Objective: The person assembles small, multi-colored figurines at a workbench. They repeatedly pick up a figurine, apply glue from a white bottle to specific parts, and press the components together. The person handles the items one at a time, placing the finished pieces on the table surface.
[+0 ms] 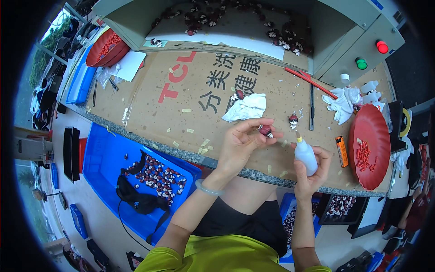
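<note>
My left hand (241,144) pinches a small dark-red and white figurine (265,131) between thumb and fingers, just above the cardboard-covered bench. My right hand (311,174) is wrapped around a white squeeze bottle (306,158) with a yellow collar and a narrow tip pointing up and away from me. That tip is apart from the held figurine. Beyond the bottle, a second figurine (293,120) stands on the cardboard (154,113). A crumpled white tissue (247,108) lies beyond my left hand, with another dark-red figurine (237,95) at its far edge.
At the right stands a red scalloped bowl (372,156) of small red pieces, beside an orange-and-black battery-like cylinder (341,151). A red stick (312,83) and a dark thin tool (311,108) lie farther back. A blue bin (106,158) of figurines sits lower left; a grey cabinet (335,45) rises behind.
</note>
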Demonstrator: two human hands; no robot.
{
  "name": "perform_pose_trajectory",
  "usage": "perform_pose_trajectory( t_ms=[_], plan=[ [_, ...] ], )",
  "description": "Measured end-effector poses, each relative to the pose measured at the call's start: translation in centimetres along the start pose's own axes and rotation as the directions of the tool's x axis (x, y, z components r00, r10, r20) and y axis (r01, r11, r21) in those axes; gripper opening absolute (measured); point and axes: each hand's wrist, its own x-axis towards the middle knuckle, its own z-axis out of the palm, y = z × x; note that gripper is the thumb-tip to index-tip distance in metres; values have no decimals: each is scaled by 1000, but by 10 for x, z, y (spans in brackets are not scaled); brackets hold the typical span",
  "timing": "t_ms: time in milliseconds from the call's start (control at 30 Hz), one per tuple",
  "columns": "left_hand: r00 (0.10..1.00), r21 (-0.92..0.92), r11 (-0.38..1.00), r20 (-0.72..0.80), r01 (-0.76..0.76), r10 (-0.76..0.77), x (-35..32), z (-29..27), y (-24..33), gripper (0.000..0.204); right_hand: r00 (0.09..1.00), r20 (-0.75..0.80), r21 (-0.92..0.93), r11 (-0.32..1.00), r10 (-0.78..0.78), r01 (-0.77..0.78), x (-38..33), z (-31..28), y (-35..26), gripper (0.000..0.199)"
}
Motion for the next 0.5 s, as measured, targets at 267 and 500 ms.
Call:
perform_pose_trajectory(
  t_ms=[267,500],
  plan=[
    [999,-5,999,-7,-44,44,1,-1,-1,25,939,-61,-213,924,-338,318,5,6,3,49],
    [997,-71,995,3,-71,72,2,-2,-4,23,842,50,-313,792,-537,524,5,4,2,50]
  ],
)
